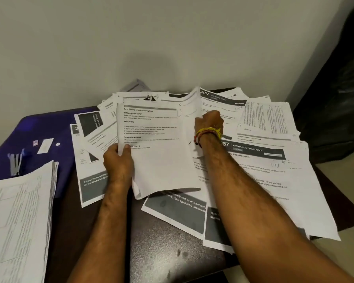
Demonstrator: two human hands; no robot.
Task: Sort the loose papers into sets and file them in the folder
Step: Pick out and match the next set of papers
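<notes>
Several loose printed papers (259,172) lie spread over a dark table (163,237). My left hand (119,162) grips the left edge of a small bunch of sheets (157,152), lifted and headed "INITIAL SCENE SETUP". My right hand (209,123), with a yellow thread band on its wrist, reaches behind the right edge of that bunch, fingers curled on the papers there; what it holds is hidden. A blue folder (18,135) lies open at the left of the table.
A thick stack of printed sheets (18,217) sits at the near left over the folder. A small white slip (45,146) and a clip (15,162) lie on the folder. A wall stands right behind the table; a dark bag (335,99) is at the right.
</notes>
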